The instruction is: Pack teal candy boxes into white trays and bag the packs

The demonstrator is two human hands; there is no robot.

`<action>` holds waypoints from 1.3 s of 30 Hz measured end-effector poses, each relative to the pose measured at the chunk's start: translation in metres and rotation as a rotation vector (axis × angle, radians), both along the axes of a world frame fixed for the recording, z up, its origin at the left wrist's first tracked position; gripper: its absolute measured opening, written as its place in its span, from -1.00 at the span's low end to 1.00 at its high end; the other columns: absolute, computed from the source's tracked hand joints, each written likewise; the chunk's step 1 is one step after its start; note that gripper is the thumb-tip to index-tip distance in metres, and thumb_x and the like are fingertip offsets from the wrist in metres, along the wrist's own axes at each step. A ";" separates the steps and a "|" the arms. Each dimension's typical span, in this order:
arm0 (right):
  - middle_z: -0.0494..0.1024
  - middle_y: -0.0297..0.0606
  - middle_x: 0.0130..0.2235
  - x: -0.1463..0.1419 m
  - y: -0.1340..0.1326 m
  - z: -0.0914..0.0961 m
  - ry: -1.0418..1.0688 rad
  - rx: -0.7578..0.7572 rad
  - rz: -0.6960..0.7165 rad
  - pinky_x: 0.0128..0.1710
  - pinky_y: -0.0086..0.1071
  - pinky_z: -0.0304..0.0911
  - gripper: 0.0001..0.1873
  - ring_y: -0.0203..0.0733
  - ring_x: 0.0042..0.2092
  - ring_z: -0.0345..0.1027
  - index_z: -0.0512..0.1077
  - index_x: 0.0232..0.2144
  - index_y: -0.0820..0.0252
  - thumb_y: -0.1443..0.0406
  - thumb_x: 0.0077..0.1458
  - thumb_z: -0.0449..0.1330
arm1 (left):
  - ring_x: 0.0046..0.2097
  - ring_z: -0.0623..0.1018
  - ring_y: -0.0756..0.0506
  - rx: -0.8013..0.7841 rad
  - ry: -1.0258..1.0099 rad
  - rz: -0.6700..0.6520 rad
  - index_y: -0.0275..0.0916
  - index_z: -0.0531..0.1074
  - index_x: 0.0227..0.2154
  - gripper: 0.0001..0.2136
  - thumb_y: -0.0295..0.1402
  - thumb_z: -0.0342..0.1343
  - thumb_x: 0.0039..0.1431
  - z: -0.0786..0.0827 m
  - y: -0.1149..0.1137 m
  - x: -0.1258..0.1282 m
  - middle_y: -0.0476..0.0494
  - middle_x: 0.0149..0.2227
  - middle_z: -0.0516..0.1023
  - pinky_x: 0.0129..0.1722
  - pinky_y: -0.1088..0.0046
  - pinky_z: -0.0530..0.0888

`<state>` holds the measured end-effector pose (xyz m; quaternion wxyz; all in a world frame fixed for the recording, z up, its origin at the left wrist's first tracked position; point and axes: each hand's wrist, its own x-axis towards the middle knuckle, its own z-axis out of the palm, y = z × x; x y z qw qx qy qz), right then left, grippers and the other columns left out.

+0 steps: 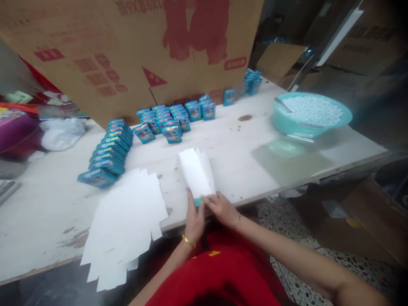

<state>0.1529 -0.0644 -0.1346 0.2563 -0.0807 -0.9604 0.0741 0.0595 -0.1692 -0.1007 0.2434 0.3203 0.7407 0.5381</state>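
Note:
Near the table's front edge, both my hands are at the near end of a white cardboard carton (197, 172), which seems partly folded. A teal strip shows at its near end. My left hand (194, 219) grips its left side, thumb and fingers around the corner. On the right, my right hand (223, 209) is closed on the same end, its fingertips over the top. Left of my hands lies a fanned pile of flat white carton blanks (126, 225), partly over the table edge. Beyond it stand blue printed packets (110, 153) in a leaning row.
More blue packets (172, 119) stand in several rows before a large cardboard box (127, 51). At right, a turquoise basin (287, 123) holds small white pieces and a scoop. A translucent sheet (287, 163) lies in front of it. A white plastic bag (62, 134) is at left.

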 end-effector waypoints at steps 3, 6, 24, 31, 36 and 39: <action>0.40 -0.19 -0.34 -0.003 -0.006 0.007 -0.046 -0.063 -0.112 -0.31 -0.28 0.16 -0.72 -0.14 -0.32 0.16 0.42 -0.12 0.18 0.39 0.22 -0.04 | 0.33 -0.01 -0.11 -0.031 0.005 0.091 -0.34 -0.17 0.29 -0.39 -0.26 -0.14 0.25 0.002 0.004 0.001 -0.22 0.33 -0.08 0.31 0.25 -0.07; 0.39 -0.22 -0.34 -0.007 -0.011 0.015 -0.108 -0.143 -0.207 -0.33 -0.31 0.07 -0.81 -0.16 -0.31 0.14 0.45 -0.31 0.17 0.35 0.21 0.02 | 0.31 0.05 -0.13 -0.016 -0.017 0.115 -0.31 -0.15 0.28 -0.39 -0.26 -0.10 0.23 -0.001 0.006 0.000 -0.21 0.32 -0.02 0.30 0.23 0.00; 0.45 -0.34 -0.32 0.020 0.091 0.048 -0.494 -0.134 0.221 -0.17 -0.34 0.07 -0.88 -0.23 -0.24 0.23 0.47 -0.42 0.11 0.36 0.08 0.13 | 0.27 0.10 -0.37 -0.144 1.124 -0.541 -0.16 0.31 0.04 -0.63 -0.22 0.03 0.18 0.049 0.005 -0.117 -0.31 0.19 0.25 0.19 -0.21 -0.15; 0.51 -0.33 -0.37 0.023 0.152 0.071 -0.462 -0.148 0.167 -0.10 -0.26 0.11 -0.78 -0.15 -0.21 0.26 0.53 -0.43 0.07 0.46 -0.15 0.19 | -0.40 0.41 -0.05 -0.493 0.910 -0.927 -0.21 0.36 -0.48 -0.66 -0.21 -0.22 0.27 0.067 0.077 -0.106 -0.07 -0.46 0.44 -0.33 0.41 0.33; 0.51 -0.22 -0.19 0.027 0.124 0.072 -0.104 -0.207 -0.016 0.02 -0.16 0.11 -0.65 -0.10 -0.03 0.22 0.48 -0.23 0.15 0.51 -0.06 0.07 | -0.38 0.38 -0.03 -0.570 0.554 -0.851 -0.22 0.31 -0.40 -0.79 -0.17 -0.03 0.14 0.055 0.101 -0.107 0.01 -0.44 0.40 -0.38 0.47 0.29; 0.38 -0.07 0.02 0.025 0.082 0.058 -0.014 -0.127 -0.071 0.04 -0.11 0.11 -0.58 -0.02 0.07 0.13 0.31 0.02 0.27 0.33 0.08 0.13 | -0.39 0.36 -0.03 -0.510 0.570 -0.827 -0.24 0.32 -0.37 -0.77 -0.16 -0.03 0.16 0.047 0.098 -0.109 0.00 -0.46 0.38 -0.36 0.45 0.30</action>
